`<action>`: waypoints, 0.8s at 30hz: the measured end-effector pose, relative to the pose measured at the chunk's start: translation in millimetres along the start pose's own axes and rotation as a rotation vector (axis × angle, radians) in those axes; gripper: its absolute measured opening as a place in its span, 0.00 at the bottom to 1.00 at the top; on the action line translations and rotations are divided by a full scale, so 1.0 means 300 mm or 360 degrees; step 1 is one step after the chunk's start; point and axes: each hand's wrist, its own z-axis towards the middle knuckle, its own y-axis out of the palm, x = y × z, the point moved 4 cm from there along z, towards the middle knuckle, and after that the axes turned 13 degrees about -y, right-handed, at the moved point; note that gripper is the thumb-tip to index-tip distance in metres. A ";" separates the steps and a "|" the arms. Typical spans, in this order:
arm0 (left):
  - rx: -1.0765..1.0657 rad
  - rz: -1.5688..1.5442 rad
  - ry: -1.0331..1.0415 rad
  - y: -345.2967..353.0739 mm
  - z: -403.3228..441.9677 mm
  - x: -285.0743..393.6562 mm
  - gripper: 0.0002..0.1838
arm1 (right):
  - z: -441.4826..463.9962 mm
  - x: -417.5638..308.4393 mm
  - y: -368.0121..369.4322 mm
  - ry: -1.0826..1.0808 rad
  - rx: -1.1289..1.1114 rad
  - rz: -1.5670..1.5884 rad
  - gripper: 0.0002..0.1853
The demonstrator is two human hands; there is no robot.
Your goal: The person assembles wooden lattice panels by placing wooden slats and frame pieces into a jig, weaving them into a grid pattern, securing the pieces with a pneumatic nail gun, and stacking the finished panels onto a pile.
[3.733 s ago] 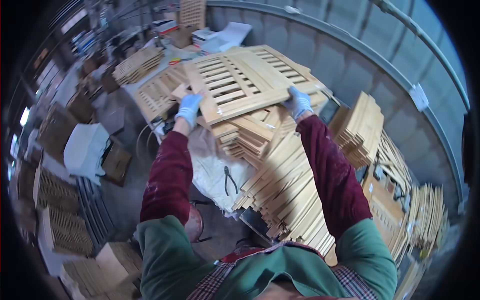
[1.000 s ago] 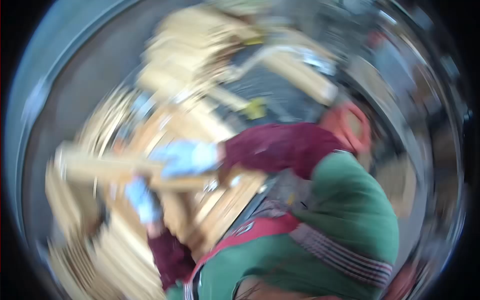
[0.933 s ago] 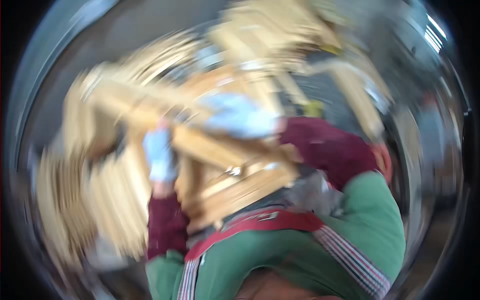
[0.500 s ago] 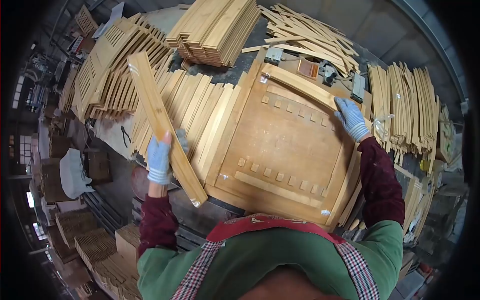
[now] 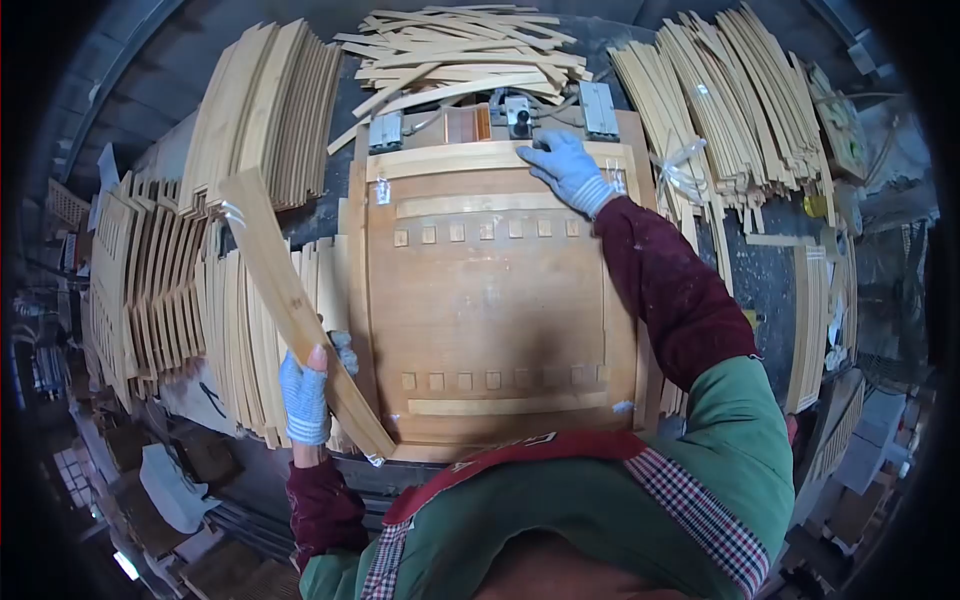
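In the head view, my left hand [image 5: 305,398], in a pale blue knit glove, grips a long wooden board [image 5: 272,262] near its lower end. The board slants up and to the left, with clear tape at its ends. My right hand [image 5: 570,172], gloved too, lies with fingers stretched over a wooden rail [image 5: 465,158] along the far side of a flat wooden jig [image 5: 490,300]. Small square blocks [image 5: 487,231] form two rows on the jig, each beside a thin strip. Clear tape marks its corners.
Metal boxes [image 5: 598,110] and a black knob [image 5: 518,118] sit behind the jig. Loose strips [image 5: 460,60] pile up beyond. Boards are stacked at the back left [image 5: 260,110], slotted panels [image 5: 150,290] lie left, and strip bundles [image 5: 720,100] stand right.
The rail under my right hand now lies straight along the jig's far side, where it was slanted before. My right hand has loosened and shifted along it. My left hand still holds its board. The view has turned.
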 end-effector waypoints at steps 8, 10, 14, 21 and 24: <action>-0.0511 0.0633 -0.0224 0.140 0.077 -0.023 0.17 | 0.160 -0.451 -0.197 -0.0623 0.0177 -0.0344 0.24; -0.0672 0.0696 -0.0327 0.206 0.138 -0.112 0.15 | 0.216 -0.700 -0.221 -0.1168 0.0221 -0.0406 0.21; -0.1206 0.1354 0.0118 0.341 0.125 0.006 0.24 | 0.212 -0.756 -0.179 -0.0988 -0.0660 -0.0211 0.16; 0.1026 0.2062 0.0715 -0.155 0.464 0.639 0.30 | -0.232 -0.729 -0.334 -0.0149 -0.0983 -0.0114 0.36; 0.1129 0.2236 0.0416 -0.270 0.572 0.621 0.33 | -0.436 -0.866 -0.343 0.0120 -0.1349 0.0062 0.43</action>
